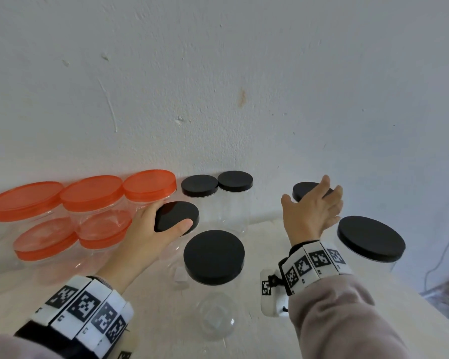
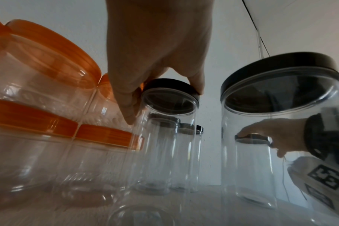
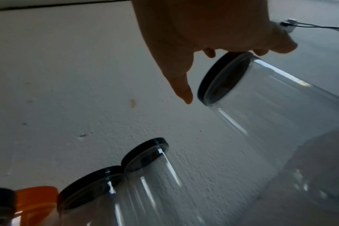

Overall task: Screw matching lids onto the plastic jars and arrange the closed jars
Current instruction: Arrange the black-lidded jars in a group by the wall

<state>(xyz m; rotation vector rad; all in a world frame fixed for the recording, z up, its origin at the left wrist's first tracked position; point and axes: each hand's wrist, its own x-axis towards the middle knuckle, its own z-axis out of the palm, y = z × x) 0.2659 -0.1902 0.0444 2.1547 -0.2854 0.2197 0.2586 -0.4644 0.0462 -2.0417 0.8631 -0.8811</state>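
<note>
Nearest the head camera, at the bottom of the frame, sit the two marker-covered wristbands, and between them a wide clear jar with a black lid (image 1: 214, 256), closed and standing alone in the lower middle. Just above and left of it, the left hand (image 1: 151, 230) wraps a narrower black-lidded jar (image 1: 177, 216) from the top: the thumb lies along the near edge of the lid and, in the left wrist view, the fingers (image 2: 130, 107) curl down over its far rim, a hold that suits either a last twist or lifting the jar into line. It stands right beside the orange-lidded jars (image 1: 92, 193), which fill the left of the frame in two close rows against the wall (image 1: 218, 86), so like seems to be grouped with like. Two more black-lidded jars (image 1: 217, 185) stand touching each other at the wall in the centre. Toward the right, the right hand (image 1: 313, 211) is spread loosely over another small black-lidded jar (image 1: 302, 190); in the right wrist view its fingertips (image 3: 259, 52) seem to meet the lid's edge while the thumb points clear of it, so I judge nothing is gripped yet. A large black-lidded jar (image 1: 371, 239) waits at the right edge. Every lid looks seated, so arranging is likely what remains
</note>
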